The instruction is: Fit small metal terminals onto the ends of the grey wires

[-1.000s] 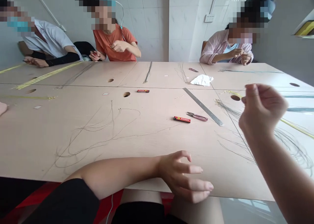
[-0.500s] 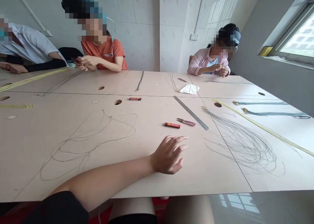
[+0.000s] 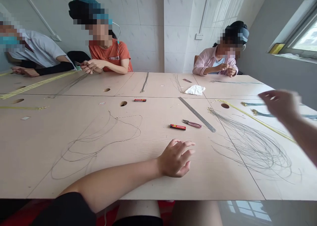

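Thin grey cords (image 3: 99, 143) lie in loose loops on the pale wood table (image 3: 32, 146), left of centre; a larger tangle of the same cords (image 3: 250, 146) lies at right, below the right hand.

Far left, a co-worker in a white shirt (image 3: 41, 49) with a black arm sleeve (image 3: 54, 68) has a hand (image 3: 24, 71) on the table edge, near long yellow strands (image 3: 37, 84). Next along, a co-worker in an orange T-shirt (image 3: 110, 56) holds both hands (image 3: 91, 66) together above the table, with a small tool with red handles (image 3: 78, 63) at the fingers; too small to tell more.

Mid-table: a round hole (image 3: 123, 103), a small red pack (image 3: 140, 100) beyond it, and a second red pack (image 3: 177, 127) just beside pink-handled snips (image 3: 192, 124). A steel ruler (image 3: 196, 114) lies angled just right of the snips.

Left hand (image 3: 174, 159) is open and empty, fingers slightly curled, over the table near its front edge, between both cord groups, touching neither.

Further back, white tissue (image 3: 195, 90) sits near a co-worker in a pink shirt (image 3: 208, 62), whose hands (image 3: 226, 69) are raised together. Right side: yellow strands (image 3: 255, 120) and teal cord bundles (image 3: 264, 104). Right hand (image 3: 279, 103) is raised at the edge of view, blurred, fingers apart, seemingly open, nothing visible in it.
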The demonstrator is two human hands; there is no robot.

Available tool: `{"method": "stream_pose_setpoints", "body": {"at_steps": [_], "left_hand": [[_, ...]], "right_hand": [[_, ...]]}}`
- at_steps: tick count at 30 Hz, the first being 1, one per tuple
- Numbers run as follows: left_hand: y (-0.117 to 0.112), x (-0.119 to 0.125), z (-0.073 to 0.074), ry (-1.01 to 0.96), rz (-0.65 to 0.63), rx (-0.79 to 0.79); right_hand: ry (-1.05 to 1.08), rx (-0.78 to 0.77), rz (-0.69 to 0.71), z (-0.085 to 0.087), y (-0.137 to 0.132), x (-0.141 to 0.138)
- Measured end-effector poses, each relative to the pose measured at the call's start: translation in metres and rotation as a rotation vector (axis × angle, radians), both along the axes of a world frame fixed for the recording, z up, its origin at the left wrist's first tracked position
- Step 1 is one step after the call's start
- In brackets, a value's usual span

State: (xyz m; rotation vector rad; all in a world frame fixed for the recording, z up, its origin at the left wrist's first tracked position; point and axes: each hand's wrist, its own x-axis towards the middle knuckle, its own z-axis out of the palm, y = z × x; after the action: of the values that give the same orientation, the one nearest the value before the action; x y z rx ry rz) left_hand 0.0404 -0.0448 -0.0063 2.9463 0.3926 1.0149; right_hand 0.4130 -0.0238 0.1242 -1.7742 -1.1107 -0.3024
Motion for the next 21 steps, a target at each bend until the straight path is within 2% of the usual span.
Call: {"method": "stream_pose_setpoints", "body": {"at_steps": [2, 3, 6, 9, 13, 16, 18, 21], "left_hand": [[0.002, 0.000, -0.001, -0.003, 0.014, -0.012], [0.002, 0.001, -0.001, -0.008, 0.025, -0.022], [0.005, 0.002, -0.001, -0.011, 0.044, -0.062], [0.007, 0.004, -0.001, 0.017, 0.045, -0.091], [0.008, 0.005, -0.002, 0.014, 0.049, -0.094], [0.009, 0.007, -0.003, -0.004, 0.043, -0.077], [0.009, 0.008, -0.003, 0.008, 0.033, -0.062], [0.009, 0.010, -0.003, 0.034, -0.004, -0.018]], "right_hand": [[0.041, -0.206, 0.064, -0.030, 0.029, 0.005], [0.040, -0.254, 0.113, -0.047, 0.044, 0.004], [0.000, -0.186, 0.247, -0.093, 0.079, -0.004], [0.004, -0.153, 0.297, -0.121, 0.099, -0.010], [-0.079, -0.061, 0.332, -0.136, 0.109, -0.007], [-0.182, 0.045, 0.345, -0.137, 0.106, -0.016], [-0.202, 0.065, 0.345, -0.131, 0.099, -0.035], [-0.167, 0.013, 0.362, -0.116, 0.080, -0.083]]}}
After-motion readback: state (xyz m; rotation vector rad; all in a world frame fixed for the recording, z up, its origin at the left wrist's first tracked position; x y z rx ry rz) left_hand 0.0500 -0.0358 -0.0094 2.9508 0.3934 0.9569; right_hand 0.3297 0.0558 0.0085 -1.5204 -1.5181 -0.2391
